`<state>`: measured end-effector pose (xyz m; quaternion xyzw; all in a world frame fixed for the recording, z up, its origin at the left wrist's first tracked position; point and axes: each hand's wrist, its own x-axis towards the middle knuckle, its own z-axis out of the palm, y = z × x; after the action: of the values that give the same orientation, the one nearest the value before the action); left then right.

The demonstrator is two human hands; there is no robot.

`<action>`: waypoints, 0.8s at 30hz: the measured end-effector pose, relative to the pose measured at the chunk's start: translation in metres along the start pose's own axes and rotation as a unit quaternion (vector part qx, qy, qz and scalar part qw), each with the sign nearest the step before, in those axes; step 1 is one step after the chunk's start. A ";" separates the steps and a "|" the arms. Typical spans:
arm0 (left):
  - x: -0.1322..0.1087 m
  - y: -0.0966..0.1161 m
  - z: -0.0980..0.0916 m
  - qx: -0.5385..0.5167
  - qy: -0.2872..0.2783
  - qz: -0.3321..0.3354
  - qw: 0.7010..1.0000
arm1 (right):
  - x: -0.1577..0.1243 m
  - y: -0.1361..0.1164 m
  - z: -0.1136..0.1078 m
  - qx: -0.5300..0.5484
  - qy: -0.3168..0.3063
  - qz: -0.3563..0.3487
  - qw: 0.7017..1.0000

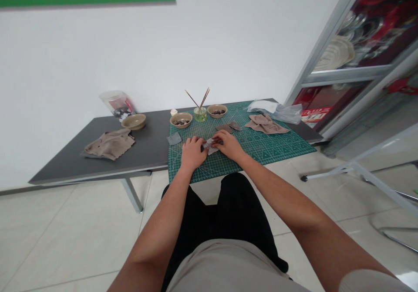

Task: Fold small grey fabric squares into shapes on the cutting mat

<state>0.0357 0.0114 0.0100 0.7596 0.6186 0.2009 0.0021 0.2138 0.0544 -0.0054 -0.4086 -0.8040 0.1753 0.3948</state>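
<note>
My left hand (pixel 193 151) and my right hand (pixel 228 144) meet over the green cutting mat (pixel 267 150), near its front edge. Between them is a small greyish piece (pixel 209 143), pinched by the fingers of both hands; its kind is too small to make out. A pale flat scrap (pixel 213 151) lies just below it, partly covered by my right hand. Left of my left hand rests a grey square (pixel 174 139). Beyond my right hand lie a brown square (pixel 224 128) and a crumpled dark piece (pixel 235 125).
Bowls of small dark pieces (pixel 180 120) (pixel 217 111) flank a glass jar (pixel 200 114) with thin sticks. A brown cloth (pixel 266 124) and plastic bag (pixel 277 110) lie right. Another cloth (pixel 111 144), a bowl (pixel 133 122) and a clear container (pixel 116 103) stand left.
</note>
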 end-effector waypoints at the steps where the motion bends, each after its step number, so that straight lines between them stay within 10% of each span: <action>1: 0.000 0.000 0.000 0.001 0.002 0.002 1.000 | 0.000 0.000 0.001 -0.012 -0.004 -0.002 1.000; 24: 0.002 -0.001 -0.002 0.010 -0.023 -0.003 1.000 | -0.009 -0.006 -0.012 -0.052 -0.060 -0.023 0.997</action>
<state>0.0340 0.0127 0.0121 0.7624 0.6224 0.1768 0.0090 0.2230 0.0431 0.0012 -0.3989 -0.8433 0.1487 0.3280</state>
